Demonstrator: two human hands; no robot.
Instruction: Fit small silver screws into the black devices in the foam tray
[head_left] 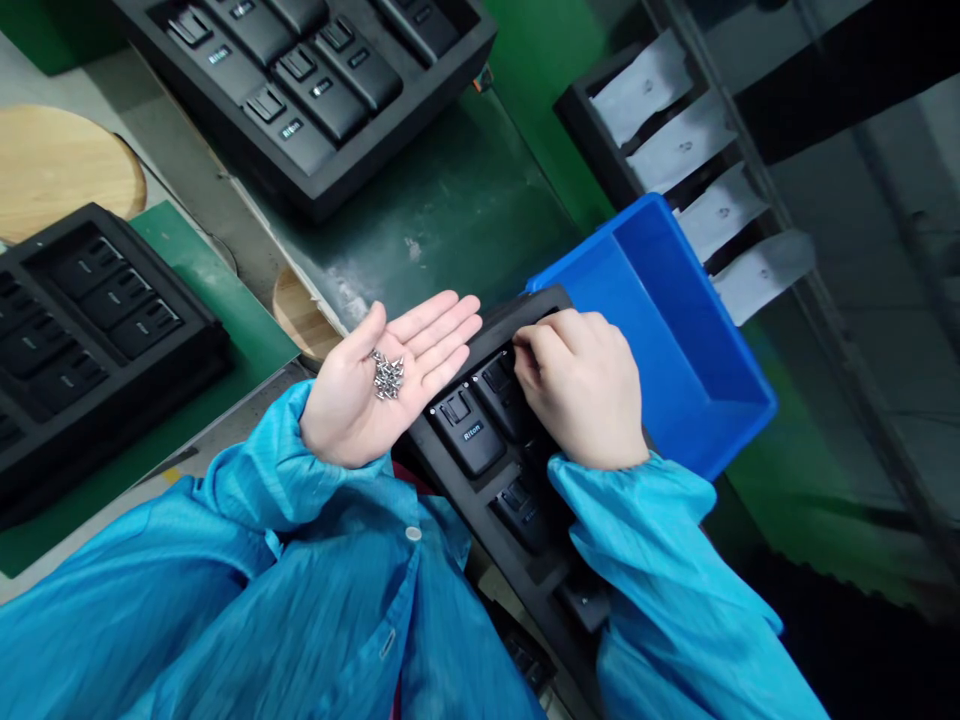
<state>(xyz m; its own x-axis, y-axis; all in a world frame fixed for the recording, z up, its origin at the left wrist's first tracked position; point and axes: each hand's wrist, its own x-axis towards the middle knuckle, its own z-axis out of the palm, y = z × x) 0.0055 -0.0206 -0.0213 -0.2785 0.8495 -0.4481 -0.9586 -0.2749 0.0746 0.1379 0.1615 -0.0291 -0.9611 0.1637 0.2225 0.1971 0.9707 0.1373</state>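
Silvery screws (pixel 388 376) lie loose on the left hand (pixel 356 405), spread flat, palm up; a tilt or bump could spill them into the near tray (pixel 517 318), between its black units (pixel 471 432). Over that tray, the right hand (pixel 589 385) has thumb and fingertips pressed together; I can't tell what they pinch, if anything, and something tiny could slip away unseen. Beyond sits a blue bin (pixel 724 360). Farther off, the left tray (pixel 202 335) and back tray (pixel 412 120) hold similar units; a dark box (pixel 581 110) holds pale pouches (pixel 684 147).

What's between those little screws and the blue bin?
In the head view, from screws to bin: the fingers of the left hand, then part of the black tray and a device in it, then the right hand.
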